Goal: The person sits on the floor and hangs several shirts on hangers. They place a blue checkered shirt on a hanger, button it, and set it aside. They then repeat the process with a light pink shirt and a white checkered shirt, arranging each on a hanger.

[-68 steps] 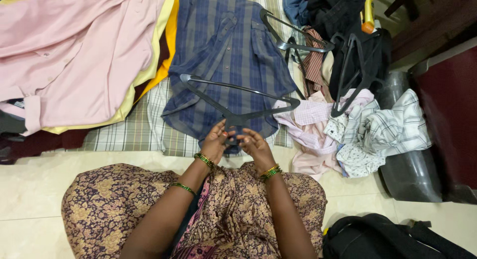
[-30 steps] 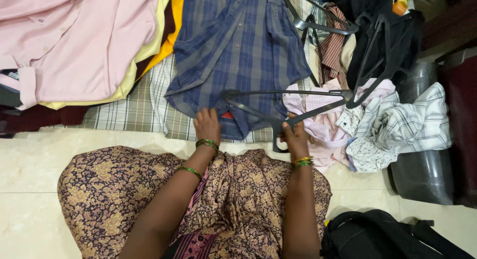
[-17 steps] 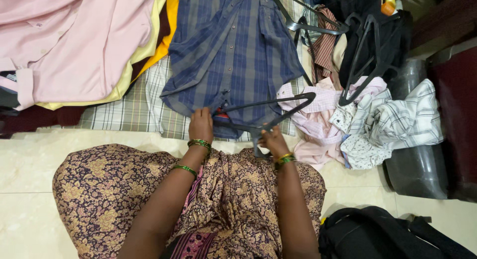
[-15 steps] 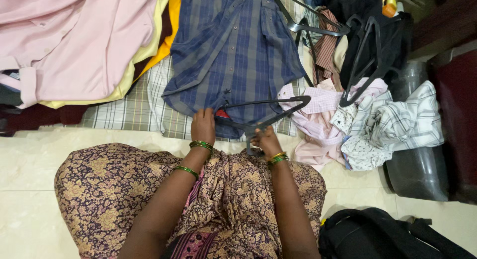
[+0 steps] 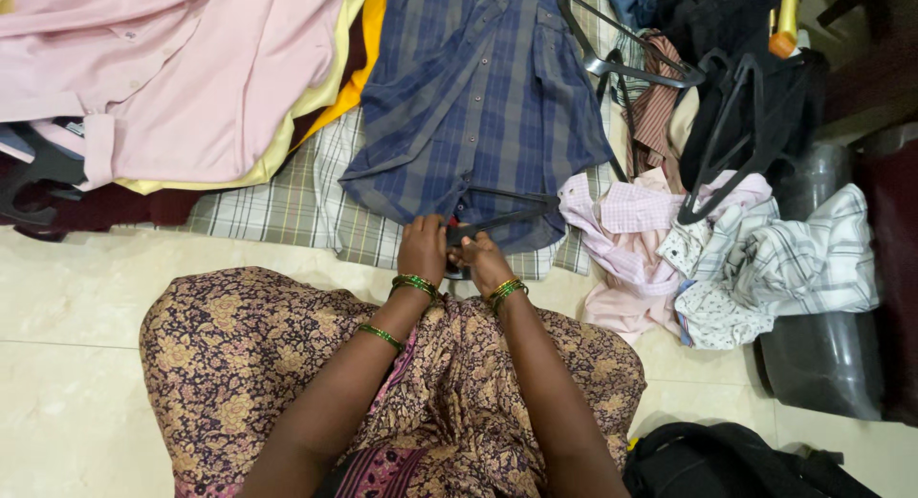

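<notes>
Left hand (image 5: pixel 422 250) and right hand (image 5: pixel 481 260) close together, both pinching the dark hanger (image 5: pixel 505 214) at the collar end of the blue plaid shirt (image 5: pixel 478 106) spread before us. We judge hanger light, stiff; shirt soft, limp—grip by shoulders.

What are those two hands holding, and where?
Both hands, left and right, grip a dark hanger at its near end, by the blue checked shirt's hem.

Left hand (image 5: pixel 422 250) and right hand (image 5: pixel 483 262) side by side at the hem of a blue checked shirt (image 5: pixel 481 106), both on a black hanger (image 5: pixel 505 214) partly under the hem, pink shirt (image 5: pixel 158 73) to the left, crumpled clothes pile (image 5: pixel 727 259) to the right, floral skirt (image 5: pixel 249 345) below
</notes>
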